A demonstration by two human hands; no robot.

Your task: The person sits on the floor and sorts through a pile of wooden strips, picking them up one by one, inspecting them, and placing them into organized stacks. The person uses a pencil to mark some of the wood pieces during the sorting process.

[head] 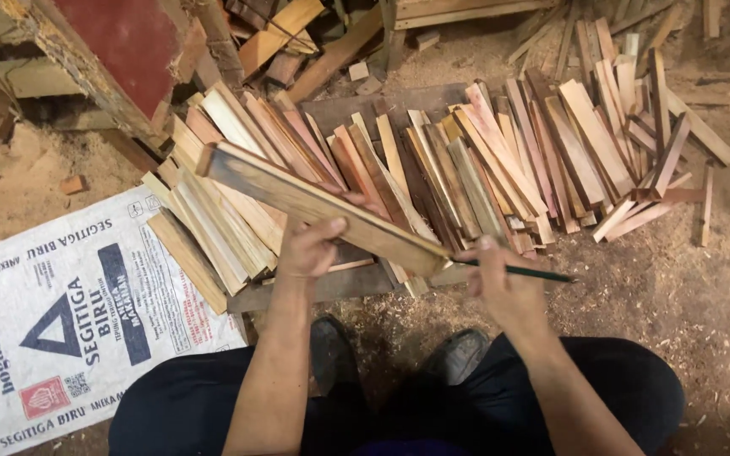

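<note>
**Long wooden slat held in two hands**

Long flat wooden slat (323,205), pale brown with a darker grey face, is up in the air, above a big pile of thin wooden slats (433,160) on the dirt floor (686,295). It slants from upper left down to lower right. There is one slat in the hands. The pile has too many to count.

The left hand (307,245) is curled around the lower edge of the slat, near its middle, with the thumb on the near side. The right hand (500,283) is by the lower right end of the slat. It grips one thin dark green pencil (521,271), which sticks out to the right. Its fingers touch the end of the slat too.

The pile spreads like a fan across the middle of the floor, from left to right. Some slats are pale, some reddish.

One white printed woven sack (69,312) lies flat at the left side of the floor, touching the left end of the pile.

Two dark shoes (458,355) rest on the sawdust below the hands, between two knees in dark trousers (627,380).

One red board in a rough wooden frame (120,42) leans at the top left.
</note>
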